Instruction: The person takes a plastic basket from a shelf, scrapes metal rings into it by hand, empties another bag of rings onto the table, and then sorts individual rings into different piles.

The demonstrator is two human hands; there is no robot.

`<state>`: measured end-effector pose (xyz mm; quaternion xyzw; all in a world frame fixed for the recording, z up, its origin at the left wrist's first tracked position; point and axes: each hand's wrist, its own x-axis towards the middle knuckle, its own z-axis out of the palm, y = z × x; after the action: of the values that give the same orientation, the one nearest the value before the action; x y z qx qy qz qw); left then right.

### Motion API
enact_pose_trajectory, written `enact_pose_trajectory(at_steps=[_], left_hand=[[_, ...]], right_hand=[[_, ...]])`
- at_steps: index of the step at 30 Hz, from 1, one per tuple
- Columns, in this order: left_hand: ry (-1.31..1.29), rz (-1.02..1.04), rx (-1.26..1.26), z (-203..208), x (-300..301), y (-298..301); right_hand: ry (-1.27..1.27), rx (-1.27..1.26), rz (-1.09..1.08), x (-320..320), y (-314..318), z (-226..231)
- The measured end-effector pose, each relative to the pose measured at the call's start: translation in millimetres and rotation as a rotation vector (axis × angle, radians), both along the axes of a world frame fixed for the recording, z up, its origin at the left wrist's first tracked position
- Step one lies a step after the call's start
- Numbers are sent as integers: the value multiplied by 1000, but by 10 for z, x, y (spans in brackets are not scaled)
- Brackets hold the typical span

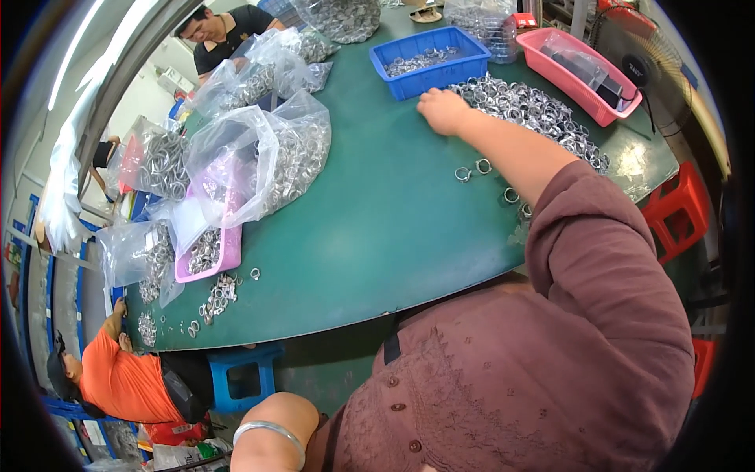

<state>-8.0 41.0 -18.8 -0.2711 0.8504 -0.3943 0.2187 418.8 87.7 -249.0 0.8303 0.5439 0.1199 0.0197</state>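
Observation:
My right hand [442, 111] reaches over the green table, fingers curled downward beside the near side of a blue plastic tray [430, 83]. What its fingertips hold, if anything, is hidden. Silver metal hose clamps [543, 114] lie in a wide heap just right of that hand, and more of them [425, 61] fill the tray's bottom. Several loose clamps [462, 174] rest under and near my right forearm. Down at the lower edge shows my left arm with a silver bangle [270, 433]; the hand itself falls outside the picture.
Clear plastic bags of clamps [295, 161] crowd the table's left, around a pink-purple basket [230, 250]. A pink basket [574, 75] stands at the far right near a fan [638, 67]. Two people work beyond. Blue [242, 377] and red stools [680, 211] stand by the table [354, 259].

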Motion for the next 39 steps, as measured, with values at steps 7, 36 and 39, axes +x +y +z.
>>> enact_pose_trajectory(at_steps=[7, 36, 39], left_hand=[[240, 45, 61, 11, -1, 43], [2250, 593, -1203, -1167, -1198, 45], [2067, 822, -2414, -1710, -1834, 39]], right_hand=[[79, -37, -3, -247, -354, 264], [169, 369, 665, -1634, -1179, -39], [416, 210, 955, -2347, -757, -110]])
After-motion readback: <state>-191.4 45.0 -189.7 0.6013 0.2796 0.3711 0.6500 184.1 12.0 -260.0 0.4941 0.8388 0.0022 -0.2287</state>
